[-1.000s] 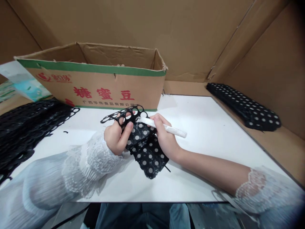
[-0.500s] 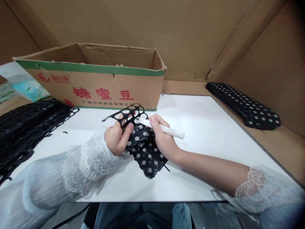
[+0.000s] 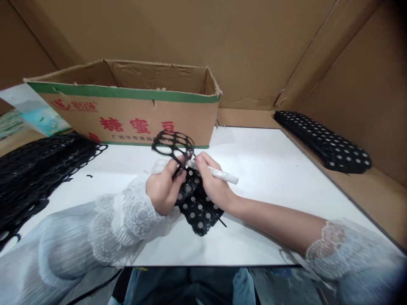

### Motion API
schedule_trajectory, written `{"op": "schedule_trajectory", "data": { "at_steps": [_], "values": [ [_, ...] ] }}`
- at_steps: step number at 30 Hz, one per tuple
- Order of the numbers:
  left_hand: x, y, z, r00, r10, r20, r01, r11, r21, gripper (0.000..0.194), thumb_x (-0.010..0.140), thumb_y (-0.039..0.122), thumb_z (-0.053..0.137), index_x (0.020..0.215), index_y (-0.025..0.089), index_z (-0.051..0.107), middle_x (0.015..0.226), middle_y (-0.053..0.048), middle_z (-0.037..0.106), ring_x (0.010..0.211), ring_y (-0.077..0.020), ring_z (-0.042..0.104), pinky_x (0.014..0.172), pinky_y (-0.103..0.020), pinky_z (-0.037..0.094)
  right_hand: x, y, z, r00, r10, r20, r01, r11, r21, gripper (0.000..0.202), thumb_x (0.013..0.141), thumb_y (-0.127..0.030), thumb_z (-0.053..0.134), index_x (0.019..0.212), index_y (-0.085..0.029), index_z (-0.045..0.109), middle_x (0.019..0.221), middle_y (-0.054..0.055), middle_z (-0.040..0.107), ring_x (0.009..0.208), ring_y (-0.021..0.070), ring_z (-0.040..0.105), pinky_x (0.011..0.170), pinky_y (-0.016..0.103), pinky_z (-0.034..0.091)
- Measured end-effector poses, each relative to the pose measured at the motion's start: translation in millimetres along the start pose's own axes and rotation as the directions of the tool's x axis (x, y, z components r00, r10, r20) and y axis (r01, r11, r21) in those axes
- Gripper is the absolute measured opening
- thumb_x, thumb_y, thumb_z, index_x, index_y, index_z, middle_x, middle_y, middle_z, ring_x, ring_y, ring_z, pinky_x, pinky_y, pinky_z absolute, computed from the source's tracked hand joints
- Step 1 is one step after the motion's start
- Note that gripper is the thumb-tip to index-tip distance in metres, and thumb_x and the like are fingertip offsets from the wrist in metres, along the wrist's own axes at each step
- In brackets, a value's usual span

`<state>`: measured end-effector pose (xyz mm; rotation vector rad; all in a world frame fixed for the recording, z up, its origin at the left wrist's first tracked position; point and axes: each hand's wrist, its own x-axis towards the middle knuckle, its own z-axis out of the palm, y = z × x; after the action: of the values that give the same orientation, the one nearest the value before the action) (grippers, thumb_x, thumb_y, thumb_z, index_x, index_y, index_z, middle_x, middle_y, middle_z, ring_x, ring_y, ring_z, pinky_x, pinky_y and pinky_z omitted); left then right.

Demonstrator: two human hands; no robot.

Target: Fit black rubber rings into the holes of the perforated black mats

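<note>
My left hand (image 3: 164, 188) is closed, thumb against fingers, on a black openwork piece with round holes (image 3: 174, 142), which stands up above the fingertips. Below and to the right hangs black material with pale round dots (image 3: 199, 212), reaching down to the white table; whether the two are one piece I cannot tell. In my right hand (image 3: 212, 182) is a white pen-shaped tool (image 3: 224, 175), gripped like a pencil. Its tip points left, close to my left fingertips, where the openwork meets the dotted part. The tip itself is too small to make out.
A large open cardboard box (image 3: 127, 114) with a green rim stands behind my hands. Black openwork material (image 3: 38, 173) is heaped on the left. A folded black dotted bundle (image 3: 321, 142) lies on the right. Cardboard walls (image 3: 248, 51) enclose the white tabletop (image 3: 270, 169).
The openwork piece has swung up and to the right, standing higher above my left hand. My left hand has shifted slightly right. The white tool has moved a little left.
</note>
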<state>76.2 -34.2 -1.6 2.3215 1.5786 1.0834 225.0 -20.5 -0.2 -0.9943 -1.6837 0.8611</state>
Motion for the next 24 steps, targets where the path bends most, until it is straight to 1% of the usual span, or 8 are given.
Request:
{"op": "schedule_trajectory", "data": {
  "at_steps": [3, 7, 11, 15, 17, 19, 21, 24],
  "values": [
    [7.9, -15.0, 1.7, 0.996, 0.0, -0.087, -0.007, 0.996, -0.09, 0.038, 0.083, 0.034, 0.04, 0.114, 0.013, 0.048, 0.108, -0.009, 0.061, 0.1, -0.0225, 0.057, 0.086, -0.031, 0.045, -0.2, 0.9, -1.2, 0.998, 0.027, -0.052, -0.026, 0.999, 0.019, 0.028, 0.09, -0.036, 0.028, 0.069, -0.02, 0.037, 0.069, -0.002, 0.039, 0.069, 0.0118, 0.04, 0.065, 0.024, 0.034],
    [15.2, -29.9, 5.5, 0.997, 0.013, -0.081, -0.027, 0.986, -0.165, 0.039, 0.083, 0.037, 0.041, 0.114, 0.014, 0.049, 0.109, -0.008, 0.06, 0.1, -0.0218, 0.056, 0.088, -0.032, 0.044, -0.2, 0.6, -3.9, 0.996, 0.05, -0.071, -0.049, 0.999, 0.008, 0.026, 0.089, -0.038, 0.031, 0.072, -0.02, 0.039, 0.069, -0.003, 0.04, 0.068, 0.0109, 0.04, 0.064, 0.023, 0.034],
    [18.8, -34.1, -0.2, 0.998, -0.005, -0.07, -0.007, 0.986, -0.169, 0.041, 0.085, 0.041, 0.036, 0.114, 0.014, 0.049, 0.084, -0.006, 0.065, 0.07, -0.0165, 0.062, 0.065, -0.026, 0.049, 1.3, 0.6, -10.0, 0.998, 0.016, -0.067, -0.019, 0.998, -0.056, 0.022, 0.088, -0.036, 0.035, 0.074, -0.02, 0.041, 0.067, -0.004, 0.04, 0.064, 0.0101, 0.04, 0.061, 0.023, 0.033],
    [29.5, -43.2, -12.1, 0.992, -0.051, -0.115, 0.022, 0.971, -0.24, 0.049, 0.087, 0.041, 0.031, 0.128, 0.015, 0.034, 0.062, 0.0, 0.062, 0.04, -0.0086, 0.048, 0.043, -0.019, 0.04, 4.7, 5.0, -20.5, 0.983, -0.077, -0.164, 0.054, 0.989, -0.138, 0.018, 0.088, -0.034, 0.037, 0.077, -0.02, 0.042, 0.062, -0.004, 0.037, 0.056, 0.0096, 0.038, 0.055, 0.024, 0.032],
    [35.7, -50.1, -16.4, 0.991, -0.021, -0.134, 0.0, 0.987, -0.159, 0.044, 0.085, 0.038, 0.034, 0.122, 0.015, 0.043, 0.07, -0.002, 0.064, 0.048, -0.0091, 0.052, 0.049, -0.02, 0.041, 7.2, 7.6, -26.0, 0.954, -0.167, -0.25, 0.12, 0.974, -0.191, 0.016, 0.088, -0.032, 0.037, 0.079, -0.02, 0.043, 0.065, -0.003, 0.039, 0.057, 0.0099, 0.039, 0.055, 0.024, 0.033],
    [39.8, -56.9, -18.2, 0.997, -0.016, -0.079, 0.016, 1.0, -0.006, 0.033, 0.084, 0.036, 0.037, 0.094, 0.016, 0.061, 0.067, -0.002, 0.064, 0.051, -0.0102, 0.053, 0.052, -0.021, 0.042, 10.2, 8.7, -31.4, 0.906, -0.279, -0.319, 0.2, 0.945, -0.259, 0.013, 0.088, -0.029, 0.037, 0.08, -0.021, 0.043, 0.069, -0.002, 0.041, 0.061, 0.0106, 0.041, 0.057, 0.025, 0.035],
    [41.2, -62.9, -16.8, 0.999, 0.001, 0.038, -0.006, 0.993, 0.119, 0.038, 0.083, 0.037, 0.036, 0.063, 0.016, 0.06, 0.056, -0.002, 0.06, 0.049, -0.0112, 0.051, 0.053, -0.023, 0.041, 13.0, 8.4, -37.4, 0.842, -0.395, -0.369, 0.277, 0.901, -0.333, 0.012, 0.088, -0.028, 0.037, 0.08, -0.021, 0.043, 0.072, -0.001, 0.042, 0.064, 0.0115, 0.042, 0.06, 0.027, 0.036],
    [41.0, -69.4, -8.7, 0.969, 0.169, 0.181, -0.199, 0.967, 0.16, 0.038, 0.084, 0.032, 0.034, 0.059, 0.016, 0.058, 0.062, -0.004, 0.061, 0.062, -0.0152, 0.055, 0.065, -0.027, 0.045, 15.9, 8.0, -48.1, 0.748, -0.53, -0.399, 0.366, 0.832, -0.417, 0.012, 0.087, -0.027, 0.036, 0.079, -0.021, 0.042, 0.074, 0.0, 0.042, 0.069, 0.0128, 0.043, 0.064, 0.029, 0.037]
  ]
}}
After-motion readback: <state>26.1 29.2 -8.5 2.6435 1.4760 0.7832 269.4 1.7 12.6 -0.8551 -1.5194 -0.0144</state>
